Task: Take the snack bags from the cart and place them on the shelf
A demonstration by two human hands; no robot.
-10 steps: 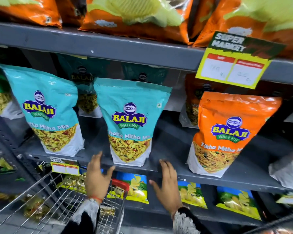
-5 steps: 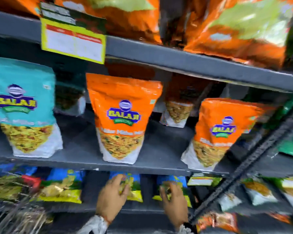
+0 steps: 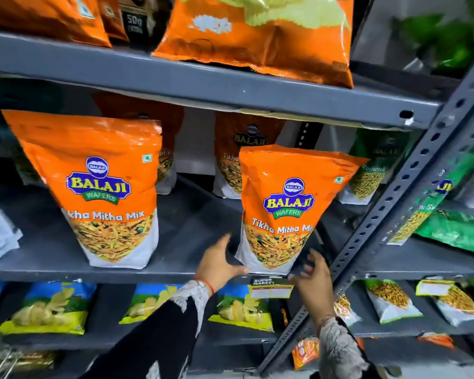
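Two orange snack bags stand upright on our grey shelf (image 3: pixel 192 258); the right bag (image 3: pixel 288 209) sits between our grips. Left hand (image 3: pixel 219 265) is spread, touching its lower corner; right hand (image 3: pixel 314 280), fingers spread, hovers just beside it.

I face a grey metal shelving unit (image 3: pixel 208 88) that fills nearly all I see. Its perforated grey upright (image 3: pixel 411 184) slants across the right side, and a second bay of the same grey shelves continues to the right of that upright. Behind the middle shelf, left of the upright, a pale back panel (image 3: pixel 196 143) shows. The light is even and bright on the shelf edges.
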